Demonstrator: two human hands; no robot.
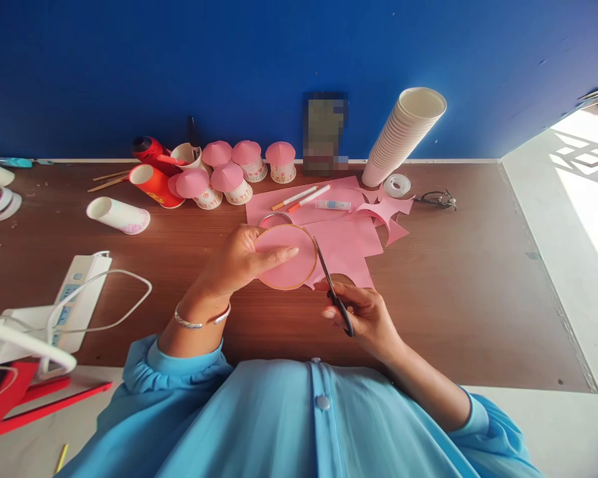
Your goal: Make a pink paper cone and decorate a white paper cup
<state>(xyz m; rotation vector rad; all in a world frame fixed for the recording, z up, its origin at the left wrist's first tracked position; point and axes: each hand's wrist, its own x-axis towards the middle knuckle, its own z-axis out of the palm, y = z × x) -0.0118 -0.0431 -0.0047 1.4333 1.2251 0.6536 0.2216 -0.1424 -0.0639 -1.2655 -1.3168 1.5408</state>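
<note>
My left hand point(246, 259) grips a round pink paper disc point(289, 269) with a yellowish line along its rim, the thumb lying across its face. In my right hand point(366, 318) is a pair of scissors point(331, 285) with dark handles, its blades pointing up at the disc's right edge. Whether the blades touch the paper I cannot tell. Under and behind the disc lie pink paper sheets point(349, 245), one with a curved cut-out. Two markers point(303, 198) and a glue stick point(333, 205) rest on the paper. Pink offcuts point(386, 212) lie to the right.
Several small cups with pink cone tops point(280, 162) stand at the back beside a red cup point(154, 186). A tall stack of paper cups point(403, 136), a tape roll point(397, 185) and glasses point(437, 199) are to the right. A power strip point(82, 302) lies left.
</note>
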